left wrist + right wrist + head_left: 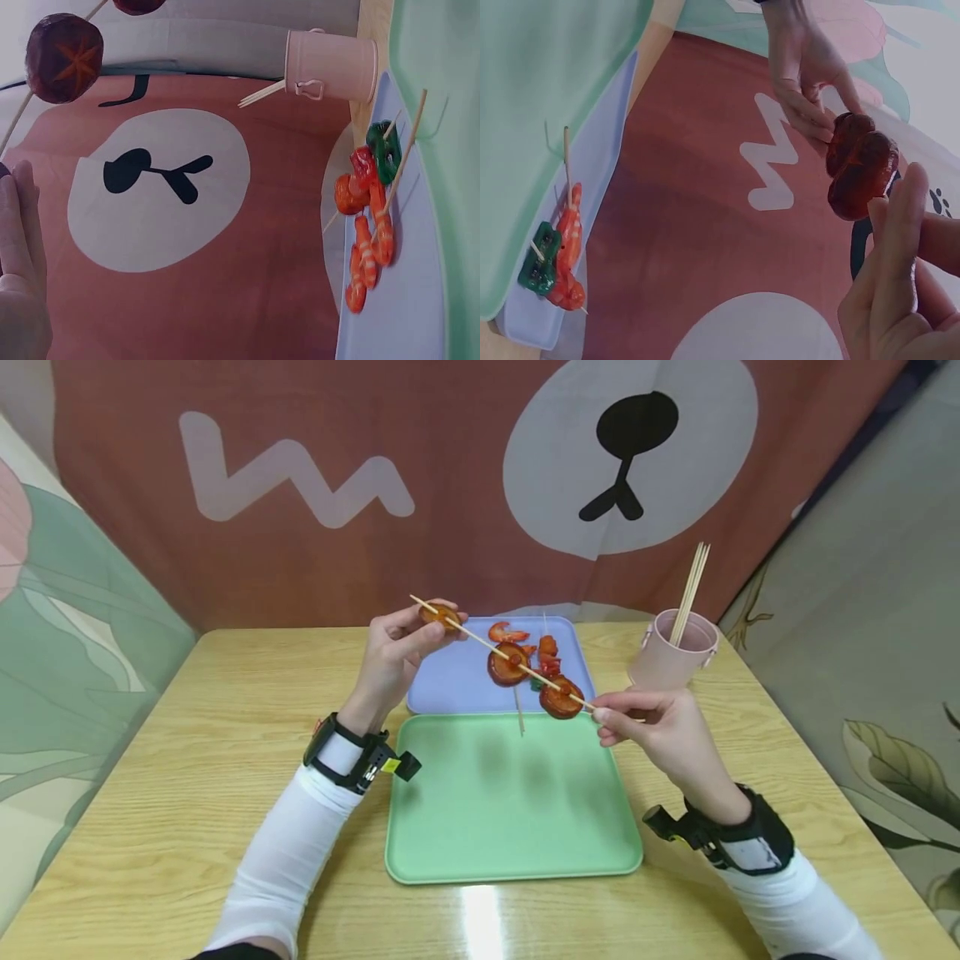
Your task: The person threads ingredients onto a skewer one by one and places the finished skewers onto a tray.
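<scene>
A wooden skewer (480,639) is held slantwise in the air between both hands, above the trays. My left hand (402,647) pinches a brown mushroom cap (441,617) near the skewer's upper left end; the tip pokes out past it. Two more mushroom caps, one in the middle (508,664) and one lower down (562,697), are threaded on the same stick. My right hand (652,727) grips the stick's lower right end between thumb and fingers. In the left wrist view a mushroom cap (64,58) shows a star-shaped cut on top.
A green tray (517,802) lies on the wooden table (247,727). Behind it a lavender tray (450,681) carries a shrimp skewer (367,255) and a skewer with green, red and orange pieces (550,656). A pink bucket (667,652) holding several bare sticks (692,589) stands back right.
</scene>
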Available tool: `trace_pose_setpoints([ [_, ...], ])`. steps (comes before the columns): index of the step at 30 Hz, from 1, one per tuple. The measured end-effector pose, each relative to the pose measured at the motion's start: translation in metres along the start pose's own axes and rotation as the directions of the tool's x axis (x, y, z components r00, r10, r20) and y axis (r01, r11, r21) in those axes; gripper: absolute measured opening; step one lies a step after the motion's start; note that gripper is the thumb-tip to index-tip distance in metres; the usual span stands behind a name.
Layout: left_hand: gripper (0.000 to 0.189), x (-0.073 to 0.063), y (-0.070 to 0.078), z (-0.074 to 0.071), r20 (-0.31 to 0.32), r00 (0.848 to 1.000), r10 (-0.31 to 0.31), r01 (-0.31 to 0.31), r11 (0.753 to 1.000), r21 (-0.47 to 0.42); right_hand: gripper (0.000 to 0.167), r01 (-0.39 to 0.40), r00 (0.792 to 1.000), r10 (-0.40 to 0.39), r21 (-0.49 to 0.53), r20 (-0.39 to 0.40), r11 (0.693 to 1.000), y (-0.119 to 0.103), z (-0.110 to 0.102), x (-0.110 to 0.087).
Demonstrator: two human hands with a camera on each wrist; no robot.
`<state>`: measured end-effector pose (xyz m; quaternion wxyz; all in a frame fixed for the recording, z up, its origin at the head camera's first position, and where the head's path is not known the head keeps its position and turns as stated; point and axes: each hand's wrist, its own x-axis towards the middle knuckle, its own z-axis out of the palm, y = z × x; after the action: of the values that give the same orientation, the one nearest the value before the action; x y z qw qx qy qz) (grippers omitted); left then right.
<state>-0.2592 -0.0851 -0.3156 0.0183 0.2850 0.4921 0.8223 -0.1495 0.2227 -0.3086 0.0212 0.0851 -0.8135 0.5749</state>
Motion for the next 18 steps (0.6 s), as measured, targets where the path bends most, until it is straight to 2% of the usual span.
trace_pose_setpoints([
  [5,0.022,-0.001,-0.002,0.0,0.002,1.0,-0.003,0.003,1.0,-0.005,0.024,0.008,1.0,-0.008,-0.007,-0.016,1.0,0.0,0.0,0.0],
  [12,0.026,-0.007,-0.012,0.016,0.056,0.993,-0.106,0.104,0.994,0.036,0.022,0.046,0.998,-0.046,-0.012,0.032,0.999,0.002,0.008,0.003],
  [15,0.031,-0.007,-0.011,0.017,0.052,0.995,-0.091,0.089,0.995,0.045,0.021,0.043,0.999,-0.043,-0.008,0.015,0.999,0.003,0.008,0.004],
  [18,0.03,-0.006,-0.01,0.016,0.073,0.992,-0.103,0.1,0.994,0.043,0.022,0.033,0.999,-0.032,-0.019,0.032,0.999,0.002,0.008,0.004],
])
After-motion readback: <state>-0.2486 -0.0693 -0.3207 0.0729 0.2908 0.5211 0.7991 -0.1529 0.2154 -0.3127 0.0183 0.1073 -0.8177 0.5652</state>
